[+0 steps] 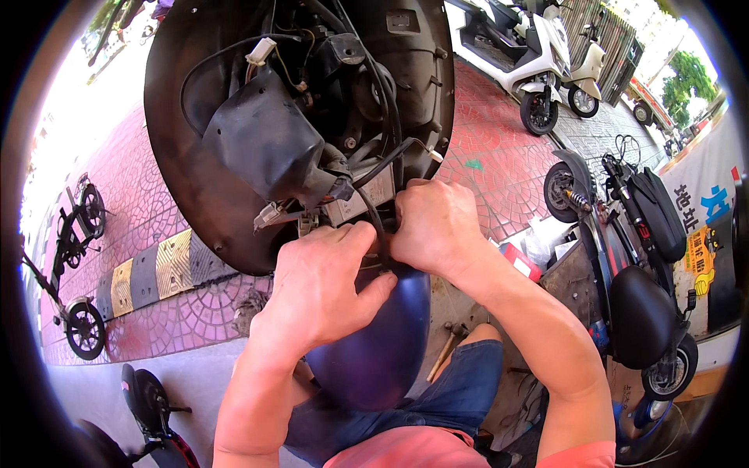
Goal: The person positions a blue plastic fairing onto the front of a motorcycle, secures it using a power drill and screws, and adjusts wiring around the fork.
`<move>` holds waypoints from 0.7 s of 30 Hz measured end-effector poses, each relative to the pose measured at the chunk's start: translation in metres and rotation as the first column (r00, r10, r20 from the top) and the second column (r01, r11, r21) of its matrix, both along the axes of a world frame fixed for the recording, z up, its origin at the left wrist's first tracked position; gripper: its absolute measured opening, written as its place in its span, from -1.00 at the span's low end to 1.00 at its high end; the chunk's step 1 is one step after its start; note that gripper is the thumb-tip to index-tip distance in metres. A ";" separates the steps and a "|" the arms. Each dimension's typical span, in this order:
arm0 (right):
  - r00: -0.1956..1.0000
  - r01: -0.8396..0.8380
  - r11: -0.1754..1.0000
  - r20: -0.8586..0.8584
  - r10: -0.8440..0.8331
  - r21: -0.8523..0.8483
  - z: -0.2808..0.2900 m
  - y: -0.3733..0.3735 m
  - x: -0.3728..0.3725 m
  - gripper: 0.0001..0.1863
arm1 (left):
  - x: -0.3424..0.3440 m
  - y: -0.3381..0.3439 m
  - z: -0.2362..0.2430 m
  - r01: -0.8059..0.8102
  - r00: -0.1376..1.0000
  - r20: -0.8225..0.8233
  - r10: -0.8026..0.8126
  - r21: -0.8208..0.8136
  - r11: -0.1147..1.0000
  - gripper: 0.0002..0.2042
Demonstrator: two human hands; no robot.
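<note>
The opened front of a scooter stands before me, its dark inner shell (175, 168) holding wires and parts. My left hand (316, 281) is at its lower end with fingers curled inward and the thumb apart; its fingertips are hidden. Close beside it, my right hand (437, 222) is closed against a black cable (373, 209). What either hand grips is hidden. Just above them lie a silvery metal box (367, 195) and a pale wire connector (269, 214). A dark blue, rounded fender (374, 343) sits below my hands, between my knees.
Another white connector (260, 51) sticks up near a black plastic cover (265, 136). Behind my right leg lies a hammer (449, 347). A partly stripped scooter (624, 265) stands at right, white scooters (523, 47) farther back. A striped speed bump (168, 265) crosses the paving at left.
</note>
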State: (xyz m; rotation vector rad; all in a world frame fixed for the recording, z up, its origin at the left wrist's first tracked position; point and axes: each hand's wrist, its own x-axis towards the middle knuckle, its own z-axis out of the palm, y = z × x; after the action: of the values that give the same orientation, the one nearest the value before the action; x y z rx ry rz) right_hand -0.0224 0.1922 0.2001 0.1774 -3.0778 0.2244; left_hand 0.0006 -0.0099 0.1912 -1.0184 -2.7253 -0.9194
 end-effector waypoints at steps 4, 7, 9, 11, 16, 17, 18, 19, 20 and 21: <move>0.994 -0.046 0.999 -0.095 0.045 -0.004 -0.008 0.001 0.007 -0.55 | -0.002 0.000 0.002 -0.006 1.000 0.008 0.006 -0.045 0.999 -0.68; 0.994 -0.042 0.999 -0.097 0.041 -0.010 -0.009 -0.002 0.008 -0.56 | -0.003 -0.003 0.000 -0.021 1.000 0.018 0.022 -0.033 0.999 -0.69; 0.995 -0.033 0.999 -0.091 0.031 -0.012 -0.006 -0.003 0.007 -0.56 | -0.003 -0.006 -0.004 -0.019 0.999 0.049 0.018 0.027 0.999 -0.69; 0.999 -0.008 1.000 -0.048 0.007 -0.009 -0.002 -0.004 0.005 -0.56 | -0.003 -0.008 -0.005 -0.027 0.998 0.065 0.023 0.057 0.998 -0.70; 0.999 0.025 1.000 -0.033 -0.025 -0.017 -0.004 -0.001 0.005 -0.56 | 0.000 -0.005 -0.001 -0.002 1.000 0.020 0.002 0.005 1.000 -0.73; 0.999 0.038 0.998 -0.027 -0.040 -0.050 -0.004 0.001 0.005 -0.57 | 0.000 -0.006 -0.002 0.013 1.000 0.014 -0.013 0.012 1.000 -0.72; 0.998 0.052 0.995 -0.024 -0.054 -0.085 -0.005 0.002 0.003 -0.57 | 0.000 -0.007 -0.002 0.028 1.000 0.006 -0.028 0.015 0.999 -0.72; 0.999 0.048 0.995 -0.011 -0.050 -0.090 -0.002 0.001 0.002 -0.57 | 0.000 -0.008 -0.002 0.043 0.999 -0.003 -0.043 0.017 0.999 -0.72; 0.999 0.044 0.994 0.001 -0.044 -0.095 0.002 0.000 0.001 -0.58 | 0.002 -0.009 -0.001 0.057 0.998 -0.018 -0.056 0.018 0.998 -0.71; 0.999 0.046 0.994 0.014 -0.045 -0.100 0.002 0.000 0.000 -0.58 | 0.006 -0.010 -0.001 0.077 0.997 -0.033 -0.076 0.018 0.997 -0.70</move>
State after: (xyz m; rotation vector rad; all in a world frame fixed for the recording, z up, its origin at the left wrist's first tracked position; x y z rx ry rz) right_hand -0.0219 0.1924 0.2025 0.1022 -3.0691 0.3790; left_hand 0.0062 -0.0203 0.1898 -1.1310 -2.6629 -0.9306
